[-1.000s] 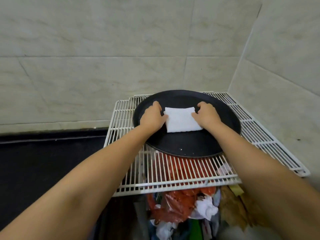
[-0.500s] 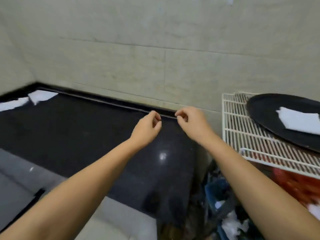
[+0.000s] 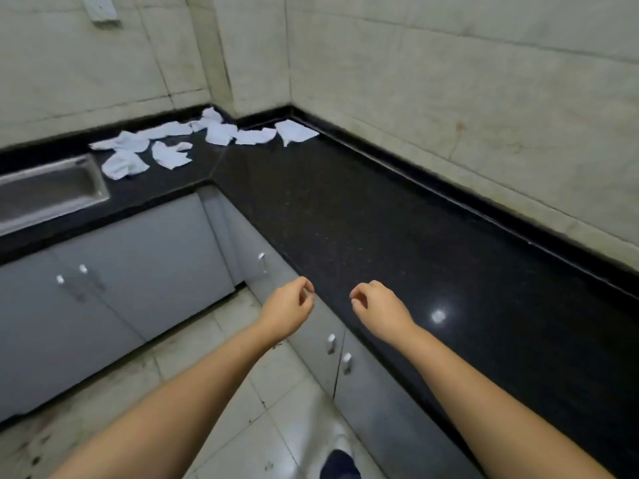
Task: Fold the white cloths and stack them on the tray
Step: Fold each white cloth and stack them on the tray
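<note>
Black polished stone forms an L-shaped countertop (image 3: pixel 397 236) that runs along two pale tiled walls (image 3: pixel 466 81) and turns at the far corner. Grey cabinet doors (image 3: pixel 138 271) with small metal handles (image 3: pixel 331 343) sit below the counter on both runs. Pale floor tiles (image 3: pixel 224 392) show dark smudges, and a dark shoe tip (image 3: pixel 340 466) appears at the bottom edge. A white wall fitting (image 3: pixel 100 8) is mounted high on the left wall.

The white cloths (image 3: pixel 207 136) lie crumpled and unfolded in a loose scatter on the countertop at the far corner, well apart from both hands. Several pieces touch or overlap; one piece (image 3: pixel 295 132) lies at the right end of the scatter, close to the wall edge. The tray is outside this view.

A stainless steel sink (image 3: pixel 52 191) is set into the left run of the counter, just beside the nearest cloths. Its visible part holds nothing that can be made out.

The left hand (image 3: pixel 288 311) hangs over the floor at the counter's front edge, fingers loosely curled, holding nothing. The right hand (image 3: pixel 377 314) hangs above the counter's near portion, fingers likewise loosely curled and holding nothing. The two hands are near each other but apart. Counter surface between the hands and the cloths carries only a bright light reflection (image 3: pixel 438 316).
</note>
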